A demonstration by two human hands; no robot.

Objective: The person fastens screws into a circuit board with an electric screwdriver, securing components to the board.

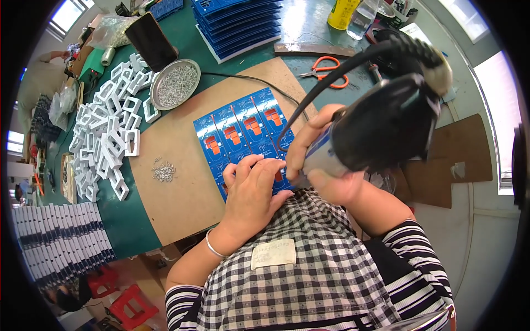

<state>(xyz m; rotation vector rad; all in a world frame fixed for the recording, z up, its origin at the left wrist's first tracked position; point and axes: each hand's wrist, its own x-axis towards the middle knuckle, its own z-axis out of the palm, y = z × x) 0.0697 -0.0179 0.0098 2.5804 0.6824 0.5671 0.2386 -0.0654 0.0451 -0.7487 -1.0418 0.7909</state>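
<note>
- Hands: left hand, lower centre of frame, fingers loosely bent and slightly spread, resting on a blue circuit panel; no pinch visible. Right hand, right of centre, wrapped round a grey-and-black handheld tool.
- Left of centre: small metal pieces piled on a brown sheet over the green counter.
- Centre: panel flat on the sheet, orange-red patches in a row.
- Right of centre: tool end near panel's lower right edge; contact cannot be told.
- Technique (judgement): press panel steady, left fingers clear of the tool end; hold tool square, cord off the work.
- Writing: fine white print on panel; faint, illegible marks on cream patch; print on yellow container, upper right.
</note>
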